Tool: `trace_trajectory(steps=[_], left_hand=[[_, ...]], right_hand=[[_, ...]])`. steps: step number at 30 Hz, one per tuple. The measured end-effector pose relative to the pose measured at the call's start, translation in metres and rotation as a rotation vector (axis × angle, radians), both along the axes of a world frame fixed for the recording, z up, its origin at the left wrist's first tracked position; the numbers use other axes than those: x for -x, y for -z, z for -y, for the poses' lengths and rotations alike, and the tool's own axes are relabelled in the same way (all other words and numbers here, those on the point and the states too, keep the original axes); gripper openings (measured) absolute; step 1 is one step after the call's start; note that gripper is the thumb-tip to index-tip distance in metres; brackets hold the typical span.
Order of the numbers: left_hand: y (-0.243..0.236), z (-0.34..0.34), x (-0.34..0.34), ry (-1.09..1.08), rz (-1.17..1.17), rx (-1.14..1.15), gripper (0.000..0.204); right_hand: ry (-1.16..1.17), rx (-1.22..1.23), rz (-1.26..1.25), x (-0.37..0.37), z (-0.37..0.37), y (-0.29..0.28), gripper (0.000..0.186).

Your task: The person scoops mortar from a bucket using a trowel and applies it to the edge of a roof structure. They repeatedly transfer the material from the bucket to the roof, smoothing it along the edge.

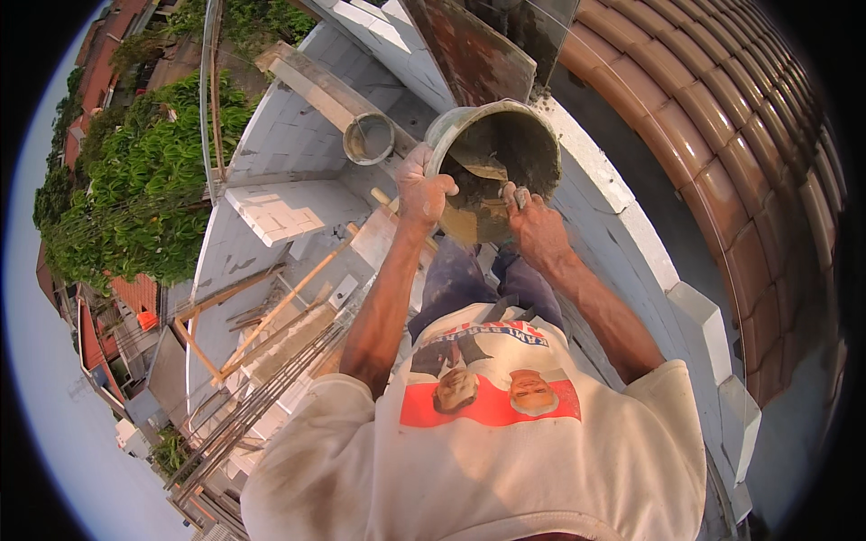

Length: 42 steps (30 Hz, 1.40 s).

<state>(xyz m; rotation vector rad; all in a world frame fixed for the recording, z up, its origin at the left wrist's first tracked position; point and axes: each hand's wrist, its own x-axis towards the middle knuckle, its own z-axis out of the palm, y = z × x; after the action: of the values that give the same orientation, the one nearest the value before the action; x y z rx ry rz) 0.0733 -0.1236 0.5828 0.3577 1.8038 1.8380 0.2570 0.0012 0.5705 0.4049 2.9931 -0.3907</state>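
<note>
Outdoor site, raised position: white block wall [622, 212] curving past the right side of both hands, glossy brown roof tiles [713, 185] beyond it, green foliage [135, 189] far off to the left. Bucket [447, 131] is directly between the two hands, above the person's trousered legs [460, 279]. Its round mouth faces back toward the wearer; long axis runs from that mouth away from the body, tilted, with the base hidden. Inner wall dark and caked; tan and grey material [487, 215] lies in the near part of the mouth, between the hands. Left grip [422, 189]: clamped on the bucket's left rim, thumb toward the mouth. Right grip [537, 224]: at the near right side of the mouth, fingers bent, fingertips smeared grey; cannot tell whether they are closed on the rim, on a tool or on neither. Smaller round pail [368, 139] sits up and left of the left grip, near the bucket, beside a long wooden plank [316, 90] slanting away. Dark stained board [469, 54] stands beyond the bucket, ahead of both grips. Thin rods [262, 397] lie well below and left of the left grip.
</note>
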Motion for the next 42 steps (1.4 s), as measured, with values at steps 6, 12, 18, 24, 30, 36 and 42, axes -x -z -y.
trace_trajectory(steps=[6, 12, 18, 24, 30, 36, 42], left_hand=[[0.003, 0.021, 0.006, -0.158, 0.053, -0.014, 0.030], [0.002, 0.016, 0.004, -0.204, -0.076, -0.011, 0.027], [0.001, 0.020, -0.017, -0.192, -0.297, 0.084, 0.021], [-0.022, 0.021, -0.019, -0.074, -0.375, -0.055, 0.019], [-0.026, 0.029, -0.010, -0.006, -0.274, -0.135, 0.017], [-0.005, 0.031, -0.020, -0.066, -0.003, -0.173, 0.019], [0.020, 0.022, -0.031, -0.174, 0.245, -0.211, 0.018]], right_hand=[[0.066, 0.182, 0.132, 0.005, -0.011, -0.022, 0.048], [0.042, 0.098, 0.107, 0.007, -0.002, 0.000, 0.042], [0.208, 0.168, 0.142, 0.030, 0.003, -0.012, 0.039], [0.085, 0.281, 0.259, 0.025, 0.022, -0.045, 0.037], [-0.006, 0.586, 0.102, 0.001, -0.015, -0.035, 0.041], [0.278, 1.279, 0.192, -0.014, -0.011, -0.035, 0.041], [0.451, 1.610, 0.172, -0.040, -0.008, -0.017, 0.024]])
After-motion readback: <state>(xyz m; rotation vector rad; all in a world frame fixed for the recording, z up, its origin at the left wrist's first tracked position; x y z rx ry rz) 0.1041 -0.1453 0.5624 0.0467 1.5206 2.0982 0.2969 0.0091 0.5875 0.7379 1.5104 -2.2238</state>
